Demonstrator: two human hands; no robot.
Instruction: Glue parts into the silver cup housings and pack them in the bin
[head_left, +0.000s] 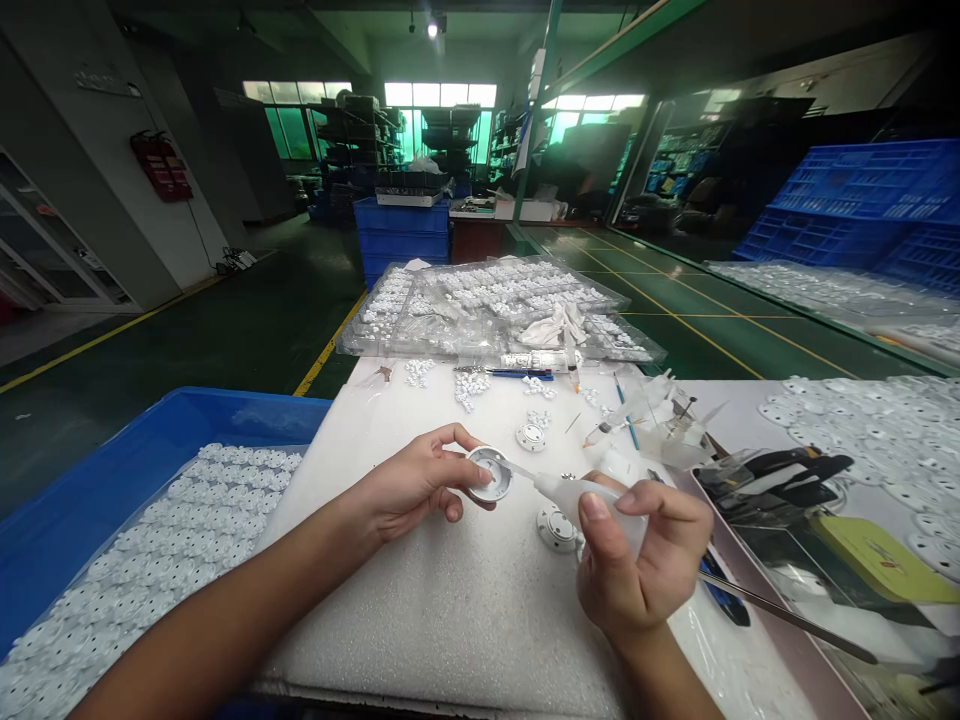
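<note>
Head view: at the centre of the frame, your left hand (420, 482) pinches a small, round, white-and-silver dish-shaped part (501, 485) between thumb and fingers, held above the white foam-topped bench (420, 620), its hollow side facing you, probably to keep the inside reachable. Right of centre, your right hand (649, 560) has its fingers wrapped around a translucent white plastic squeeze bottle (564, 494), likely for steering its thin nozzle, which reaches the part; contact is unclear. The part looks shallow, with a shiny rim and pale interior.
</note>
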